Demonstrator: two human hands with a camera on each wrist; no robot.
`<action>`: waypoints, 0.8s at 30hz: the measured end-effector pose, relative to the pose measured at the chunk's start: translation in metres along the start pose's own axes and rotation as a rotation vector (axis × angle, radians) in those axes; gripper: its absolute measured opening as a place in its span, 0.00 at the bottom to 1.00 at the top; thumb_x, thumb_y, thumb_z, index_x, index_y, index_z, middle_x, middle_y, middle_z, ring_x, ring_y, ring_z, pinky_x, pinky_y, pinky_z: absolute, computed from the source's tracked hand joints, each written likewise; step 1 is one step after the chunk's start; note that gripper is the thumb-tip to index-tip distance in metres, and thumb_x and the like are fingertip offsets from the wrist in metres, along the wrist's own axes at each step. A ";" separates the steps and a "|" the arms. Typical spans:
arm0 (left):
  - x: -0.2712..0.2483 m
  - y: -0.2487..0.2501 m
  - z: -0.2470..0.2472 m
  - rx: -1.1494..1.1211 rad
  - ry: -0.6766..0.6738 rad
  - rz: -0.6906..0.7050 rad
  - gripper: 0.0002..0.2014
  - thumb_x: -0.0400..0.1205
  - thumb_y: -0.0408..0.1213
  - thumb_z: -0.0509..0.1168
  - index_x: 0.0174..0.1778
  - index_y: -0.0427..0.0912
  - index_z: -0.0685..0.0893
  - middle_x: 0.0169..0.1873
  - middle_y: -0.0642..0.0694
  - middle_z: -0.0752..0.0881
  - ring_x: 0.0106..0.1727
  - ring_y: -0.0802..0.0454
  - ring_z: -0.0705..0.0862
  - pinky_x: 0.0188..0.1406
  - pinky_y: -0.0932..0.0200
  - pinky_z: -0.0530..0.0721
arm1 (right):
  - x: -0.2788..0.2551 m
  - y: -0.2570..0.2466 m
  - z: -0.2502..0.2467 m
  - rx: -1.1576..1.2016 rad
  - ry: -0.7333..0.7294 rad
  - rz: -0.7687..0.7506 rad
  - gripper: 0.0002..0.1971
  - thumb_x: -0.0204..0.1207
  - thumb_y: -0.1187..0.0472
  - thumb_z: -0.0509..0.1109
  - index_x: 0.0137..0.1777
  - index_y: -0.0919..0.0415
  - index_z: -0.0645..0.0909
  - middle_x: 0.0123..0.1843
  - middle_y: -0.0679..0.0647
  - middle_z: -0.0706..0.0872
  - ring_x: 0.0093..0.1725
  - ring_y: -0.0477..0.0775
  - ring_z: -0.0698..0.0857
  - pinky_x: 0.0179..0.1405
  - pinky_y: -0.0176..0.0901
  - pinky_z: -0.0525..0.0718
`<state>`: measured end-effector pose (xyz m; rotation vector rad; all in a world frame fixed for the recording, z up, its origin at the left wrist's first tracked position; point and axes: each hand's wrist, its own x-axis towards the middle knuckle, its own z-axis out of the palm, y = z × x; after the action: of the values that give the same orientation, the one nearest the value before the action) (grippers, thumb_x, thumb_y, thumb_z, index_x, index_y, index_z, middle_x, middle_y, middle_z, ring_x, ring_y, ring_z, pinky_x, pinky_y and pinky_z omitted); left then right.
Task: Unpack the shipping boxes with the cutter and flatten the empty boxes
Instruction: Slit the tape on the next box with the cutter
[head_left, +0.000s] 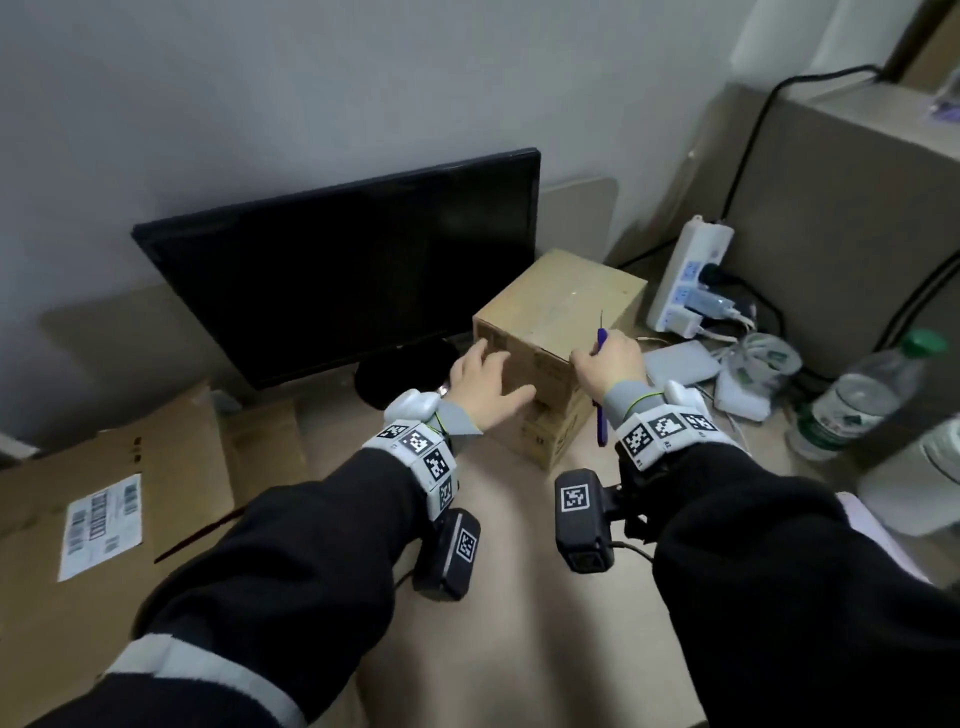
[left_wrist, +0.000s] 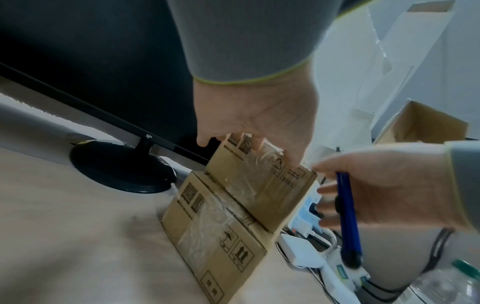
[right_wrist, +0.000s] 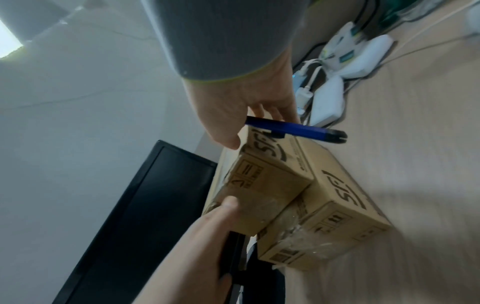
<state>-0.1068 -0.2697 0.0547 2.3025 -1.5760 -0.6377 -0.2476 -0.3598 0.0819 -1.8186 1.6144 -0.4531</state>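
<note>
Two taped brown shipping boxes are stacked in front of the monitor, the top box set askew on the lower box. My left hand lies with spread fingers against the top box's near left face, thumb stretched out. My right hand grips a blue cutter at the top box's near right corner. Its thin blade points up.
A black monitor stands right behind the boxes. Flattened cardboard with a shipping label lies at the left. A power strip, white adapters, cables and a water bottle crowd the right, beside a grey cabinet.
</note>
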 end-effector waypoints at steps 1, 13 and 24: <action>0.006 -0.001 -0.003 -0.040 0.006 -0.021 0.38 0.82 0.59 0.59 0.83 0.44 0.57 0.84 0.39 0.46 0.84 0.37 0.46 0.81 0.39 0.52 | 0.002 0.006 0.002 0.034 -0.026 0.026 0.10 0.77 0.54 0.66 0.46 0.62 0.73 0.49 0.61 0.78 0.49 0.61 0.79 0.50 0.50 0.79; 0.040 0.013 -0.030 -0.449 0.126 -0.143 0.39 0.82 0.61 0.59 0.83 0.42 0.56 0.80 0.42 0.63 0.78 0.43 0.67 0.67 0.55 0.68 | -0.002 0.033 0.012 0.375 -0.148 0.128 0.14 0.67 0.49 0.63 0.33 0.54 0.61 0.30 0.53 0.67 0.31 0.58 0.72 0.49 0.69 0.86; -0.008 -0.028 -0.094 -0.451 0.405 -0.083 0.26 0.70 0.56 0.74 0.53 0.47 0.71 0.51 0.46 0.81 0.48 0.48 0.83 0.48 0.43 0.86 | -0.074 -0.047 0.006 0.301 -0.050 -0.006 0.14 0.59 0.51 0.67 0.36 0.52 0.64 0.36 0.51 0.75 0.40 0.64 0.88 0.44 0.59 0.89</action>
<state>-0.0393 -0.2540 0.1246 2.0020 -1.0344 -0.4496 -0.2217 -0.2856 0.1208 -1.5960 1.4218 -0.6131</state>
